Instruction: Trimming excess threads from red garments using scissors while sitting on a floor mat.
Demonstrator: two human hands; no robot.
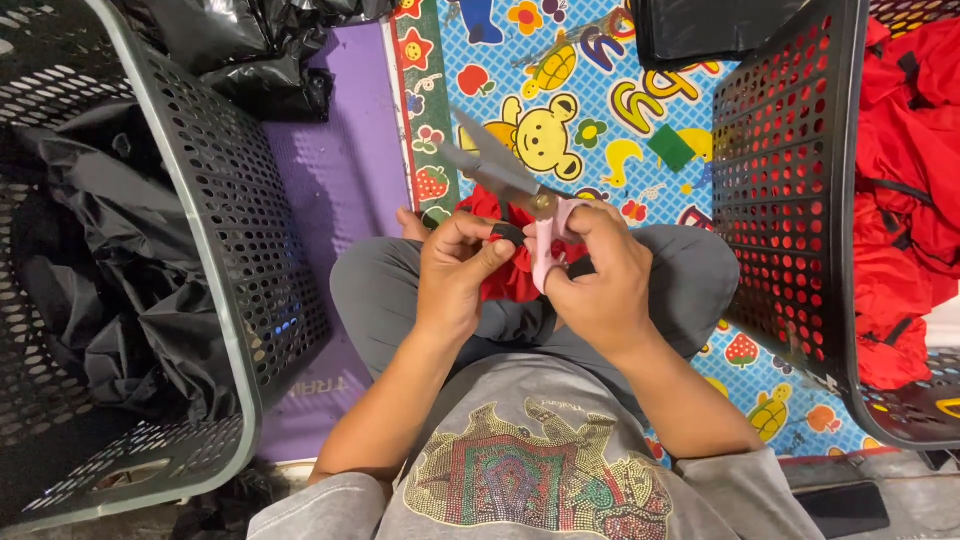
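Pink-handled scissors (520, 185), gripped at the handles by the right hand (600, 285), blades parted and pointed up-left away from the body; red fabric piece (505, 275), pinched closed in the left hand (455, 275), held just below the blades over the lap.

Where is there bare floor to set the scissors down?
Free: the purple mat between the grey basket and the patterned mat's border, and the patterned mat beyond the knees. Crowded: the lap, where both hands work red fabric, and both baskets.
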